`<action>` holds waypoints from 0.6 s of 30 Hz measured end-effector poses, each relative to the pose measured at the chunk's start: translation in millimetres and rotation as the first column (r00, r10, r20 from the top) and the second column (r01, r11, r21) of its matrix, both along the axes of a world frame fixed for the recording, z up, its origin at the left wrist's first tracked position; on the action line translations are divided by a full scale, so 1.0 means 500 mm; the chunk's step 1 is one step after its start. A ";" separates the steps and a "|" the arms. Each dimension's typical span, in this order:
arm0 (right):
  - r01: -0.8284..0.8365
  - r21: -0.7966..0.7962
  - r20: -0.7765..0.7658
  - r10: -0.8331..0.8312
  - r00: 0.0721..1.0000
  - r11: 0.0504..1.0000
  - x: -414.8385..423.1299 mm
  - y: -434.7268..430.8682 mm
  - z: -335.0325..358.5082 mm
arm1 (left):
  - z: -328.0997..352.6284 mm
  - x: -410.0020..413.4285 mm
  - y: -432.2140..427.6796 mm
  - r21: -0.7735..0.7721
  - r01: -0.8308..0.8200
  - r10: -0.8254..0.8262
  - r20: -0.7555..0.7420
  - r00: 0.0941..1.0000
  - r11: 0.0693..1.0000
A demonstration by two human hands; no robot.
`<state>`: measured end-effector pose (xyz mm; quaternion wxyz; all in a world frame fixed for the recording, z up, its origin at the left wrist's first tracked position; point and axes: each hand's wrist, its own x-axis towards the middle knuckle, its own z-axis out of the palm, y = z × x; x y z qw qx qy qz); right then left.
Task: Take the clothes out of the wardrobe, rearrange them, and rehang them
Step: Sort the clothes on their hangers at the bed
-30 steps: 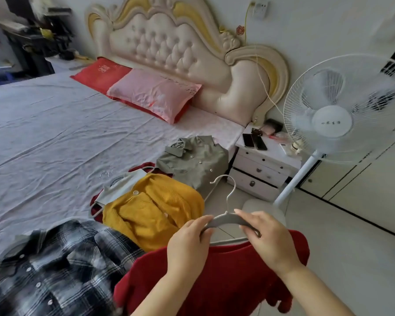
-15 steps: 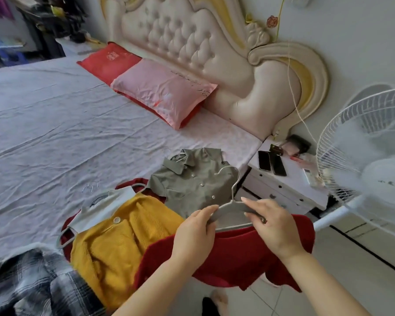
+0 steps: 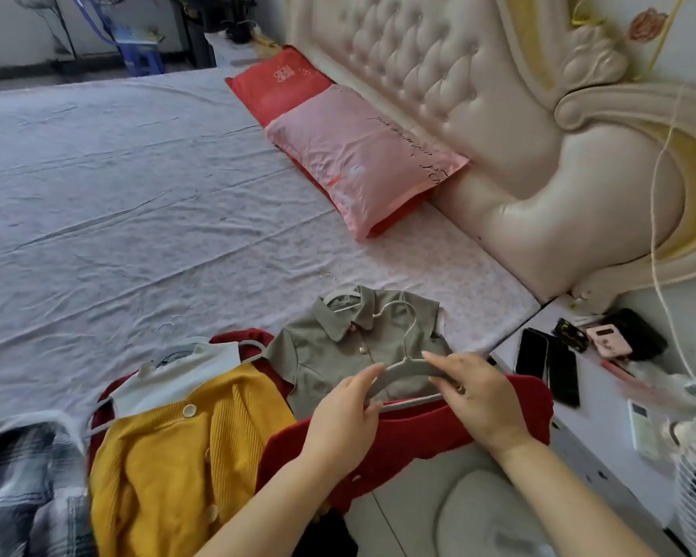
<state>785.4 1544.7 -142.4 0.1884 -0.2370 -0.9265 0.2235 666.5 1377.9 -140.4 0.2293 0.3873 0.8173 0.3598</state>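
The left hand (image 3: 346,416) pinches the left shoulder of the grey hanger (image 3: 407,365) between thumb and fingers. The right hand (image 3: 475,400) curls over its right shoulder. So both hands grip the hanger, and the red sweater (image 3: 402,438) hangs from it at about 6 o'clock in the view, held at the bed's near edge.

A second ago the same two-handed grip held the sweater over the floor, with the fan at 2 o'clock. Now the hanger is up against the bed (image 3: 137,195), and its hook overlaps the green shirt (image 3: 330,347) lying at 12 o'clock from the hands. My reading is that the sweater is being brought over to join the garments laid out for sorting, so rehanging is not yet begun.

The hanger's long axis runs roughly 9 to 3 o'clock, its right end a little higher. The hook points to about 12 o'clock, toward the headboard. The sweater's shoulders follow that line, and its body falls toward the person.

The yellow cardigan (image 3: 177,456) lies at 9 o'clock from the hands, and the plaid shirt (image 3: 17,476) lies beyond it at the frame's edge.
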 end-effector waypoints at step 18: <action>-0.121 -0.142 0.179 0.145 0.973 0.983 -0.361 0.256 -0.114 | -0.122 -0.296 0.236 -0.157 -0.124 0.141 0.100 0.985 0.980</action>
